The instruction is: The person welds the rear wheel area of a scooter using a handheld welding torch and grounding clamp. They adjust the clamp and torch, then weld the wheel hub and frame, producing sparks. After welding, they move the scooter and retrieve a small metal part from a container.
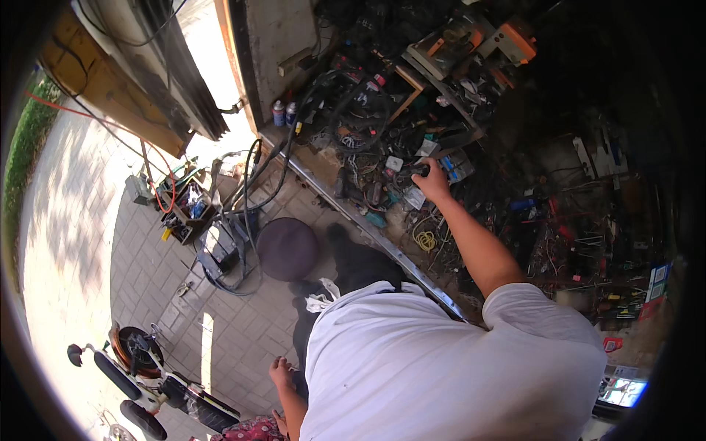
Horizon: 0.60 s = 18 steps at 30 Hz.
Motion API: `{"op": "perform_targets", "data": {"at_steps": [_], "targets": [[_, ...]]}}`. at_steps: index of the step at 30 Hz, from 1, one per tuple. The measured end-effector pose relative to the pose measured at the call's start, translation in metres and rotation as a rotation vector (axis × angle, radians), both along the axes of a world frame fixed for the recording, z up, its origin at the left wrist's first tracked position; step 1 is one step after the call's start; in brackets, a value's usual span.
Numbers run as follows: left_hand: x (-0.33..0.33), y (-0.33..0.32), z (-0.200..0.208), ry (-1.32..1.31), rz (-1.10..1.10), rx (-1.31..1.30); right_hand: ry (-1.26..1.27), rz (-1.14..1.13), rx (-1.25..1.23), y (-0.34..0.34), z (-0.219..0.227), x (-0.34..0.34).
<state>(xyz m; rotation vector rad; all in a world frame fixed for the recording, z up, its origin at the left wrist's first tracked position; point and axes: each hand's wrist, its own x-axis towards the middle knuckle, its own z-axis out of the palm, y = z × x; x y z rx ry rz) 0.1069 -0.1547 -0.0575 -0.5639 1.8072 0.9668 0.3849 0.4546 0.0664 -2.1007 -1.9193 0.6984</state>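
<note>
My right hand [434, 181] reaches out over a heap of tools and parts on the shop floor. Thumb and fingers close around a small dark thing that I cannot make out. Just beside that hand lie a blue box [457, 167] and a small white box [394, 164]. A clear plastic packet [414, 197] is below the fingers, and a coil of yellow wire [425, 240] lies nearer to me. My left hand [279, 372] hangs low by my side above the paving, its fingers loosely bent and apart, with nothing visible in it.
A metal door sill [382, 246] runs between paving and heap. A round dark stool [287, 249] stands left of my legs. Beyond it are a toolbox [193, 213] and hoses. A scooter [147, 382] is at lower left. Red patterned cloth [250, 429] shows at the bottom edge.
</note>
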Motion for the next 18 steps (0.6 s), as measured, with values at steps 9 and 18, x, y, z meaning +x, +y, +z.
{"op": "perform_targets", "data": {"at_steps": [9,18], "targets": [[-0.012,0.114,0.034,0.11,-0.093,-0.001,-0.088,-0.314,0.374,0.106,0.034,0.144],[0.017,0.173,0.061,0.148,-0.152,-0.032,-0.341,-0.418,0.063,0.205,0.039,0.134]]}}
